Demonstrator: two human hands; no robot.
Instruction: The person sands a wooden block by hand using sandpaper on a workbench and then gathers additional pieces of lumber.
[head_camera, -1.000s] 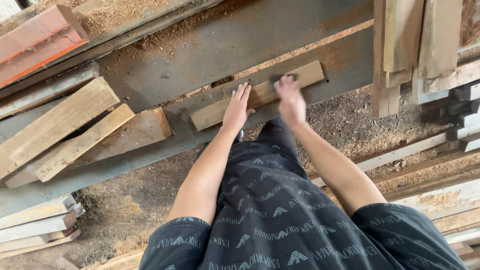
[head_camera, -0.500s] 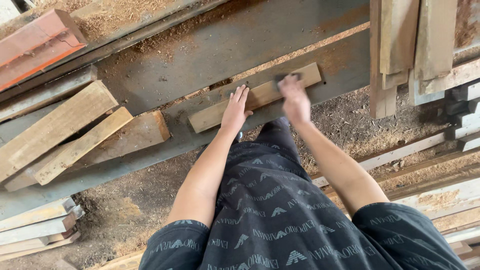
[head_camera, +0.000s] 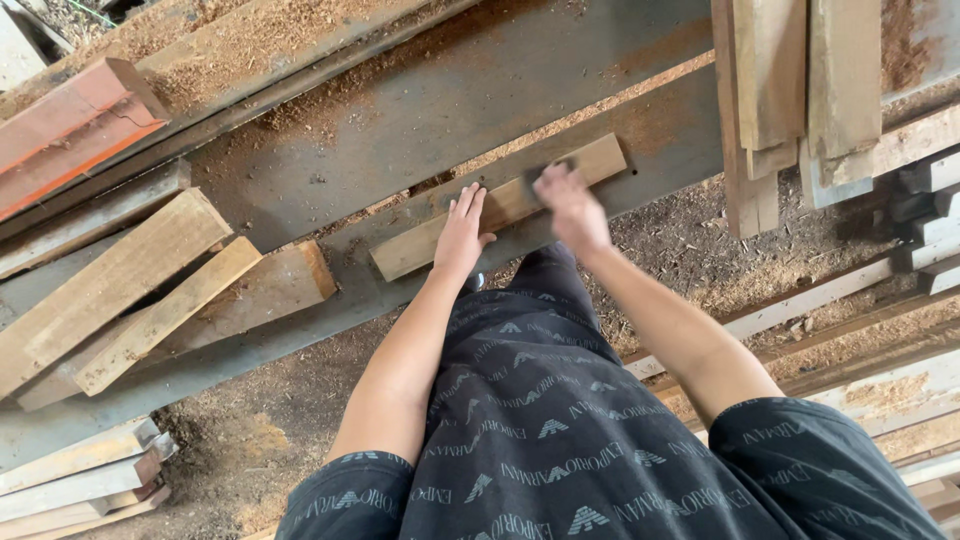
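A short pale wooden plank (head_camera: 420, 245) lies slanted across a long grey metal beam (head_camera: 420, 120). My left hand (head_camera: 462, 232) rests flat on the plank's middle, fingers spread. My right hand (head_camera: 568, 203) is blurred just to the right, on the plank's upper half, fingers curled around a small dark object I cannot make out. Both forearms reach forward over my dark patterned shirt (head_camera: 560, 440).
Several loose planks (head_camera: 150, 290) lie piled at the left, a reddish block (head_camera: 70, 130) at top left, upright boards (head_camera: 790, 90) at top right. More boards (head_camera: 70, 480) sit at bottom left and along the right. Sawdust covers the ground.
My right hand has shifted slightly along the plank's upper part and stays blurred. The left hand and the plank hold the same place.
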